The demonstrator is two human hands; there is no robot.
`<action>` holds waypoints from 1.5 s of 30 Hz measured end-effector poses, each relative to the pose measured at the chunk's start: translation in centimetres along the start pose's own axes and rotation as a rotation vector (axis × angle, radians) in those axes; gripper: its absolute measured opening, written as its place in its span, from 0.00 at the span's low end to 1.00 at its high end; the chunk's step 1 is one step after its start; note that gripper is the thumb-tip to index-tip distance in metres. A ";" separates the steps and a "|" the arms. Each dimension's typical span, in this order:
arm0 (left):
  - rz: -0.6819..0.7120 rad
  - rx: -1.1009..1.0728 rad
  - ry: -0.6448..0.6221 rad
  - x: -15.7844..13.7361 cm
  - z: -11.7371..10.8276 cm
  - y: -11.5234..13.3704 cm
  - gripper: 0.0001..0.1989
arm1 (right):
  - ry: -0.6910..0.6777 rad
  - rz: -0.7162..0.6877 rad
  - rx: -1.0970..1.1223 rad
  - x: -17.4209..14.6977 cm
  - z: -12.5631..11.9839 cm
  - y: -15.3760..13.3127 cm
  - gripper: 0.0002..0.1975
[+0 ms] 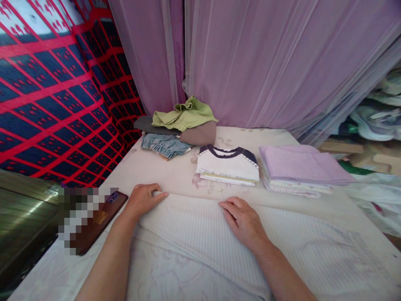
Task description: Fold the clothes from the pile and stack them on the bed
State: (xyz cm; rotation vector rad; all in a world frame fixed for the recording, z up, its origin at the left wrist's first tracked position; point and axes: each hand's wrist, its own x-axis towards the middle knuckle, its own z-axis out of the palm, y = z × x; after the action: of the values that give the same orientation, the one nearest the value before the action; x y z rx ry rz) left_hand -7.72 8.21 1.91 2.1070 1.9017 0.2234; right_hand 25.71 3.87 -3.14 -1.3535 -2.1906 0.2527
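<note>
Pale ribbed pants (194,225) lie flat across the front of the table, one leg over the other, their gathered waist end at the right. My left hand (145,201) is closed on the far left corner of the pants, thumb and fingers curled at the hem. Along the far edge, near the middle, my right hand (243,222) pinches the cloth, its fingertips drawn together. The fabric under the fingertips of both hands is partly hidden.
Behind the pants sit a folded white shirt (227,165) with a dark collar and a lilac folded stack (300,167). Farther back are denim (164,144) and green (188,115) clothes. A phone (103,217) lies left on the table (175,184); purple curtains (244,62) hang behind.
</note>
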 end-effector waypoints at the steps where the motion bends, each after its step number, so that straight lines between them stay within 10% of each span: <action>1: 0.001 -0.021 0.003 -0.1 -0.1 -0.2 0.17 | 0.002 -0.004 0.000 0.0 0.0 0.0 0.12; 13: 0.060 -0.071 0.081 -0.3 -0.4 -2.3 0.15 | 0.030 -0.003 -0.012 0.0 0.2 -0.1 0.12; 18: 0.238 0.033 0.111 -0.4 0.9 3.7 0.19 | 0.030 0.010 -0.013 0.2 0.0 -0.4 0.12; 24: 0.638 -0.067 -0.145 -2.2 6.0 11.7 0.28 | 0.040 -0.001 0.017 0.2 -0.4 -0.4 0.12; 45: 0.668 0.000 -0.086 -2.4 7.7 11.2 0.31 | -0.044 0.301 -0.040 0.2 -4.0 3.8 0.05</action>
State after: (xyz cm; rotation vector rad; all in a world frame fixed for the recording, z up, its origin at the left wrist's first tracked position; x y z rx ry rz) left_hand 4.98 4.05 -1.58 2.6303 1.0897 0.2615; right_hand 30.67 5.36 -1.39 -1.7145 -2.0304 0.3546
